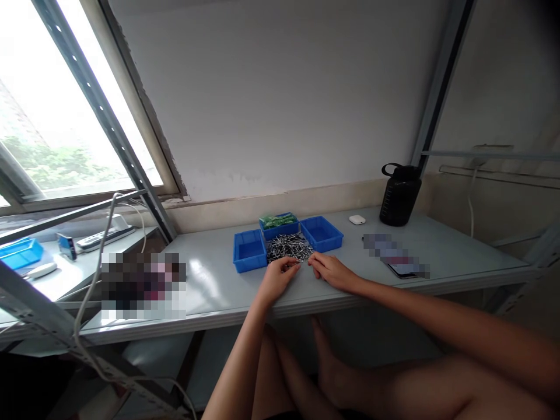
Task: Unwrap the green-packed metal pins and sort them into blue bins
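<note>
A loose pile of thin, shiny metal pieces (291,247), like rivets or screws, lies on the table between blue bins. At its near edge my left hand (279,279) has thumb and fingertips pinched together, with what looks like one thin metal piece at the tips. Just to the right, my right hand (331,272) is closed, its fingertips close to the left ones. Whatever the right fingers hold is too small to make out. Beside the pile stand a left blue bin (249,266) and a right blue bin (329,241).
Behind the pile, another blue bin (294,227) holds green packets (279,220). Further right are a white earbud case (357,220), a black bottle (399,195) and a partly blurred phone (405,272). A cable (85,303) hangs by the metal frame at left.
</note>
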Tool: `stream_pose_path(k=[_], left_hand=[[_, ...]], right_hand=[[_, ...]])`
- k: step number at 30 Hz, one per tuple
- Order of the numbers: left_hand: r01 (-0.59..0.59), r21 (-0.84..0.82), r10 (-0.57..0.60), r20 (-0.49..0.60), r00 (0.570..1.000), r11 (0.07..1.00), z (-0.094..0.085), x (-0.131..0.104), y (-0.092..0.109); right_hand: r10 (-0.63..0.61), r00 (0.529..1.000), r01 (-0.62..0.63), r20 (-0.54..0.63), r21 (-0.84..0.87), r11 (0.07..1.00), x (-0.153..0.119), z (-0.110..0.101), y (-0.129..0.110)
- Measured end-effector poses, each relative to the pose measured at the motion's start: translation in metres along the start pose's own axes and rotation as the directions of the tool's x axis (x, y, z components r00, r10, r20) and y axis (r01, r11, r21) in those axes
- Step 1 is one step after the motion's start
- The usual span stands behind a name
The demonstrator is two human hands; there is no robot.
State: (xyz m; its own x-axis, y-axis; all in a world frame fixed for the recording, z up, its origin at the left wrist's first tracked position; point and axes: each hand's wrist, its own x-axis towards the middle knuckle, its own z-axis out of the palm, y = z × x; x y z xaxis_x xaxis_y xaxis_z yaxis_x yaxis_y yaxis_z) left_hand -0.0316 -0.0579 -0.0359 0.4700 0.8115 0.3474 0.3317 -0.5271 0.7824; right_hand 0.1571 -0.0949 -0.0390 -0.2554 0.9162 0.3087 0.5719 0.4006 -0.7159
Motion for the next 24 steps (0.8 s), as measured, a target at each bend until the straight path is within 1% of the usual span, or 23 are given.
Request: stream_pose_path(k=[4, 8, 11, 13, 15, 18, 21, 24], left_hand=[[-0.013, -0.018, 0.013, 0.008, 1.0, 1.0, -0.0005, -0.001, 0.0], [-0.009, -0.013, 0.009, 0.027, 1.0, 1.0, -0.0013, -0.0012, 0.0007], [-0.002, -0.02, 0.002, 0.012, 1.0, 1.0, -0.0025, -0.0014, 0.0019], [0.02, -0.075, -0.022, -0.019, 1.0, 0.997, -0.0033, -0.002, 0.0032], [0.05, -0.166, -0.057, -0.033, 0.998, 0.985, -0.0037, -0.0028, 0.0049], [0.088, -0.254, -0.09, 0.003, 0.996, 0.963, -0.0031, -0.0039, 0.0073], [0.098, -0.268, -0.097, 0.018, 0.995, 0.959, -0.0018, -0.004, 0.0079], [0.074, -0.233, -0.08, -0.017, 0.997, 0.97, -0.001, -0.0033, 0.0068]], right_hand=[[-0.011, 0.999, 0.013, 0.043, -0.041, 0.999, 0.0002, 0.0009, 0.0], [-0.052, 0.996, 0.057, 0.072, -0.064, 0.996, 0.0011, 0.002, 0.0035], [-0.079, 0.993, 0.088, 0.088, -0.107, 0.99, 0.0012, 0.002, 0.005], [-0.086, 0.993, 0.097, 0.082, -0.144, 0.985, 0.0008, 0.0018, 0.0046], [-0.086, 0.993, 0.099, 0.081, -0.17, 0.98, 0.0001, 0.0016, 0.0037], [-0.085, 0.991, 0.102, 0.1, -0.183, 0.978, -0.0007, 0.0016, 0.0032], [-0.09, 0.991, 0.107, 0.096, -0.187, 0.976, -0.0009, 0.002, 0.0035], [-0.094, 0.991, 0.11, 0.096, -0.181, 0.977, -0.0009, 0.0019, 0.0029]])
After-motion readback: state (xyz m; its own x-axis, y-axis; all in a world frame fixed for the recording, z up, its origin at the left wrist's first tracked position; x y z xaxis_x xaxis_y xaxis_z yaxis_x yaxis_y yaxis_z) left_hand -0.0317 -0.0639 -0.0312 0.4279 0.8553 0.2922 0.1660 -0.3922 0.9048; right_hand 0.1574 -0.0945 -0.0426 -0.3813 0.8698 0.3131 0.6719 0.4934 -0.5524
